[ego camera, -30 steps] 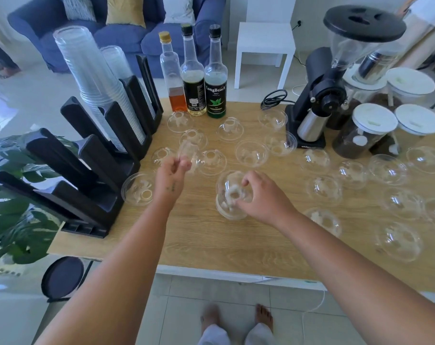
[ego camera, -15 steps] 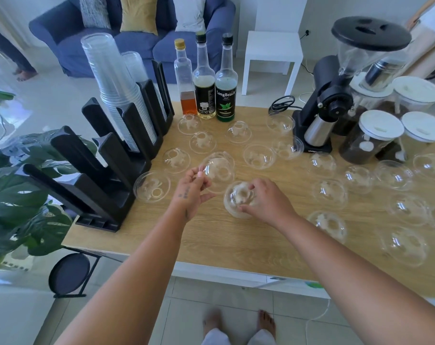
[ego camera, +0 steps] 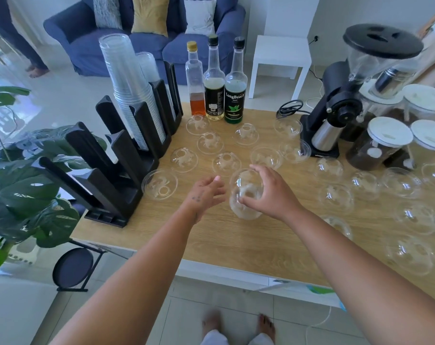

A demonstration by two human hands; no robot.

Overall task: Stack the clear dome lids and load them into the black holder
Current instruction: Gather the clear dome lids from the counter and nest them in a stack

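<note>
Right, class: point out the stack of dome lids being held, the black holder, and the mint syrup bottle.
stack of dome lids [ego camera: 246, 195]: head view, clear side wall between the fingers.
black holder [ego camera: 126, 155]: head view, upright front divider.
mint syrup bottle [ego camera: 234, 103]: head view, green label.

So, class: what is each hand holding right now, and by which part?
The right hand grips a small stack of clear dome lids by its right side, fingers over the top, thumb low near the rim. The left hand is open beside it, holding nothing.

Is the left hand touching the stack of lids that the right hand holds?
Apart. The head view shows wood between the open left hand and the lid stack.
</note>
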